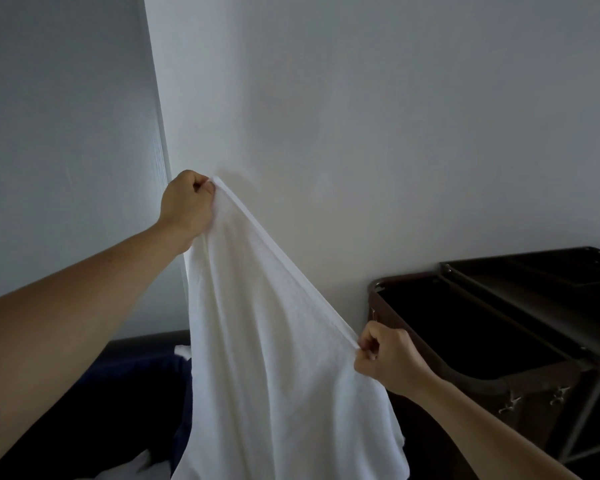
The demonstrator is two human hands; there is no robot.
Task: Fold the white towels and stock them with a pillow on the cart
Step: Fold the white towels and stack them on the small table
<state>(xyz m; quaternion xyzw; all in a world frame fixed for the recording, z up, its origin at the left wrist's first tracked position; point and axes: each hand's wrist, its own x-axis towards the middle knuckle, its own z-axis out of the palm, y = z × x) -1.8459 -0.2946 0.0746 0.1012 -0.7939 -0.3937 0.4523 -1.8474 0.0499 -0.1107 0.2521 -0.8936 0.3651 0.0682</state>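
Head view: a white towel (274, 341) is pinched by its top hem, left hand (186, 207) high, right hand (383, 358) lower, left of the cart (499, 341). A loosened pinch could drop it.

Bare forearms (84, 299), bare hands (186, 206)
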